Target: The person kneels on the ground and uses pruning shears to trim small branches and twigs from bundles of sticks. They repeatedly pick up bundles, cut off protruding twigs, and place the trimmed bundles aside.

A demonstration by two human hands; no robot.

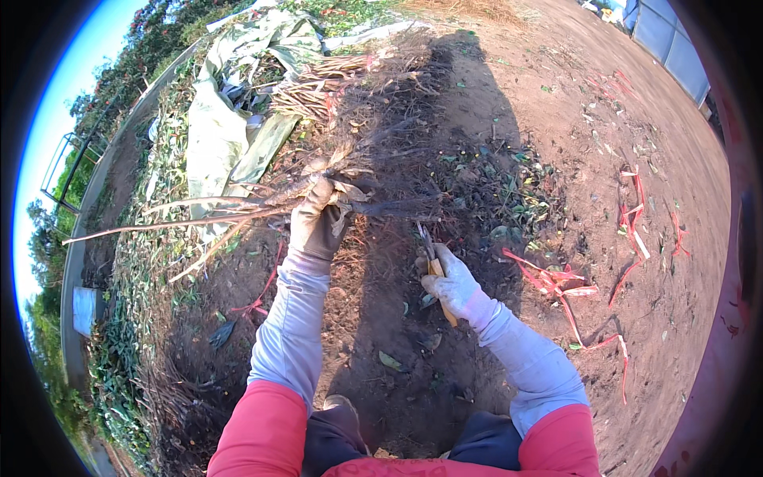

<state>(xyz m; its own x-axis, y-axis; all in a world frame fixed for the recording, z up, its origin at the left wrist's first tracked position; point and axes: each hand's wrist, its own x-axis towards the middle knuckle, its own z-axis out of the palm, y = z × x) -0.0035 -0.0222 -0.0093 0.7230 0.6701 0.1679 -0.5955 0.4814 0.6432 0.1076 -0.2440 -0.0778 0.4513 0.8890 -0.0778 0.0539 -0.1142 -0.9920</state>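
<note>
My gloved left hand [316, 220] grips several bare-root saplings [262, 208] near where stems and roots meet. Their woody stems point left, and their fine dark roots [399, 206] spread to the right. Dry leaves or cloth scraps hang at the grip; which of these I cannot tell. In my gloved right hand [450, 280] is a pair of pruning shears [435, 262] with orange-yellow handles, the blades pointing up just below the root tips. Whether the blades are parted is too small to tell.
Bundled saplings [316, 89] lie beyond the left hand beside pale fabric sheets [214, 131]. Red plastic ties [554, 280] are strewn on the soil at right. Cut leaves [512, 191] and root debris cover the ground ahead. A low wall [89, 208] curves along the left.
</note>
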